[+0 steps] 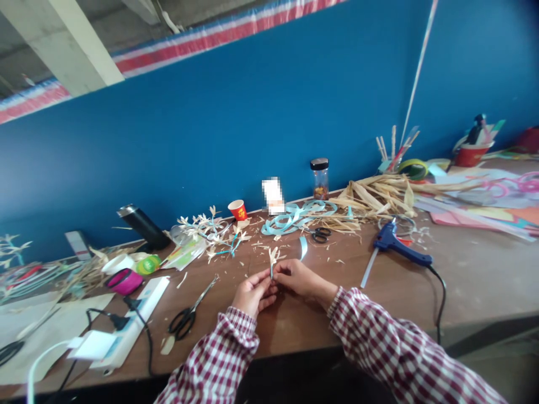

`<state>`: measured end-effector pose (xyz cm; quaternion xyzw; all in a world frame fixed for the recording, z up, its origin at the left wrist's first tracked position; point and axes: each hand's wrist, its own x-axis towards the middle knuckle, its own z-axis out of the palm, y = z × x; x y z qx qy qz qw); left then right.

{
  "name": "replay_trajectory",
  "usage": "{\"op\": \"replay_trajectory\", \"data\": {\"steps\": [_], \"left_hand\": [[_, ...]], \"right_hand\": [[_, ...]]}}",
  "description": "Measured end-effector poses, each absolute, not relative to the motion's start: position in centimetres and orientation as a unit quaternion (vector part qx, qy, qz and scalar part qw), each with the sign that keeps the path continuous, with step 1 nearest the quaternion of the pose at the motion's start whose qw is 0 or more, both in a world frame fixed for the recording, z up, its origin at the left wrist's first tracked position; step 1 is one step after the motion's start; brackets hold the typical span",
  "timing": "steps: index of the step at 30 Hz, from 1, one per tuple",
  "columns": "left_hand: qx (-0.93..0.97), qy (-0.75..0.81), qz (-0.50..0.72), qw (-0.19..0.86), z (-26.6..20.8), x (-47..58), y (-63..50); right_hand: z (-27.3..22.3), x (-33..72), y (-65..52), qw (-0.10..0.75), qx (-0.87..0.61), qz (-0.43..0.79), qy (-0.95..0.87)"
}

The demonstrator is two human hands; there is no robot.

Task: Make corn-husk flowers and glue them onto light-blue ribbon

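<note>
Between my two hands a small pale flower point(273, 256), which looks made of dried husk, stands upright on a short stem. My left hand point(254, 293) pinches the stem low down from the left. From the right, the thumb and fingertips of my right hand point(298, 277) close on the same stem. A short light-blue ribbon piece point(303, 247) lies just beyond my right hand. Similar finished-looking husk flowers point(231, 245) with blue stems rest farther back on the left. What exactly sits between the fingertips is partly hidden.
Scissors point(183, 322) lie left of my hands, beside a white power strip point(145, 314). A blue glue gun point(398, 244) with its cord is on the right. Behind are blue ribbon point(290, 220), black-handled scissors point(321, 233), dried husks point(374, 196), a jar point(320, 180) and a red cup point(238, 211).
</note>
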<state>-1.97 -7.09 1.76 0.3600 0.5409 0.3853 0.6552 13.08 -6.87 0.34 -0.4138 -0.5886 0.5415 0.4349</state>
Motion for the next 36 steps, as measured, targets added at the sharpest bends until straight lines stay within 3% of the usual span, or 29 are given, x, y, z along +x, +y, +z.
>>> {"op": "replay_trajectory", "data": {"steps": [24,36], "left_hand": [[0.385,0.578,0.352,0.628,2.00,-2.46,-7.33],[0.428,0.587,0.394,0.563,2.02,-1.99,-7.78]], "right_hand": [[0.96,13.32,-7.19,0.427,-0.396,0.532,-0.614],[0.71,13.20,-6.99,0.428,-0.432,0.499,-0.617]]}}
